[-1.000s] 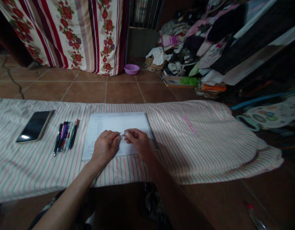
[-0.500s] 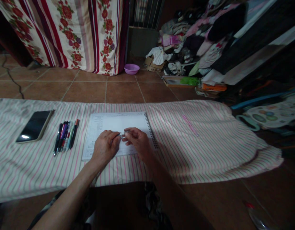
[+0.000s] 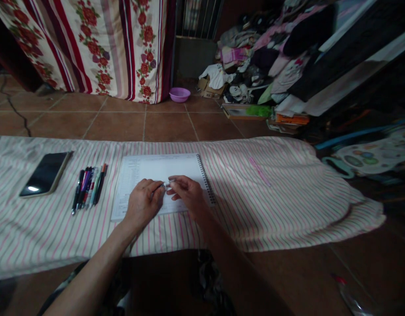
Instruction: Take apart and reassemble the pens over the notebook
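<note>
Above the open spiral notebook (image 3: 169, 164), my two hands meet with their fingertips close together. My left hand (image 3: 145, 198) is closed around what looks like a slim dark pen (image 3: 162, 185), mostly hidden by the fingers. Between thumb and forefinger, my right hand (image 3: 186, 192) pinches a small silvery piece (image 3: 171, 181) beside the pen's tip. Whether the two pieces are joined I cannot tell. Several pens (image 3: 88, 188) lie side by side left of the notebook, and a pink pen (image 3: 259, 171) rests alone to its right.
A phone (image 3: 46, 174) lies at the left on the striped cloth (image 3: 297, 197). Beyond, on the tiled floor, are a purple basin (image 3: 179, 95), a floral curtain (image 3: 103, 48) and a heap of clothes (image 3: 251, 61). A clear bottle with a red cap (image 3: 349, 294) is at lower right.
The view has shifted very slightly. Both hands keep almost the same pose over the notebook, fingertips still together on the small pieces.
</note>
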`<state>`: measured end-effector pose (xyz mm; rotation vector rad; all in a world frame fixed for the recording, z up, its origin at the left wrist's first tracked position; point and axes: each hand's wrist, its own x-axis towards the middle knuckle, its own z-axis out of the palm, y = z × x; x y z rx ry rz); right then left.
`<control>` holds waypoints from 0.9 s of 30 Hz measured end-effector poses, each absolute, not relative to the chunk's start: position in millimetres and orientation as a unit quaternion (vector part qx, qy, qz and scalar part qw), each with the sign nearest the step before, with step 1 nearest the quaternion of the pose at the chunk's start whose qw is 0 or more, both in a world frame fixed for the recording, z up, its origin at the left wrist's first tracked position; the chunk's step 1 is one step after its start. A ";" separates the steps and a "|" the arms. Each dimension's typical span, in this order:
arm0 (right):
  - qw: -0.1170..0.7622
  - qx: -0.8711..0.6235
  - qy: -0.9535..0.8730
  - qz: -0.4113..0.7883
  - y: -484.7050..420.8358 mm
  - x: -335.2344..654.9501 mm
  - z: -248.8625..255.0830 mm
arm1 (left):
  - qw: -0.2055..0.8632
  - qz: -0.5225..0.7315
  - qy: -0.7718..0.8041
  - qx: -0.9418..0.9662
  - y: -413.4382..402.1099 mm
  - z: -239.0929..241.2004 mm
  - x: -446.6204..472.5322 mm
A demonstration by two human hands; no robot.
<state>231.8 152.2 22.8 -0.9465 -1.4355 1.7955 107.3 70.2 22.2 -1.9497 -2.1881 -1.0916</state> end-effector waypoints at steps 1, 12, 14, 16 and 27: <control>0.322 -0.363 -0.546 0.683 152.2 231.6 22.8 | 0.007 -0.347 -0.701 -0.623 70.2 22.2 107.4; 0.318 -0.343 -0.555 0.688 151.5 233.8 23.2 | 0.018 -0.352 -0.699 -0.622 70.3 22.2 107.0; 0.312 -0.338 -0.565 0.685 151.9 233.9 22.6 | 0.019 -0.351 -0.699 -0.622 70.2 22.1 106.9; 0.311 -0.339 -0.568 0.683 152.4 233.4 21.9 | 0.018 -0.350 -0.700 -0.623 70.2 22.3 106.9; 0.317 -0.353 -0.556 0.682 152.3 232.7 22.4 | 0.020 -0.356 -0.698 -0.621 70.4 24.2 108.4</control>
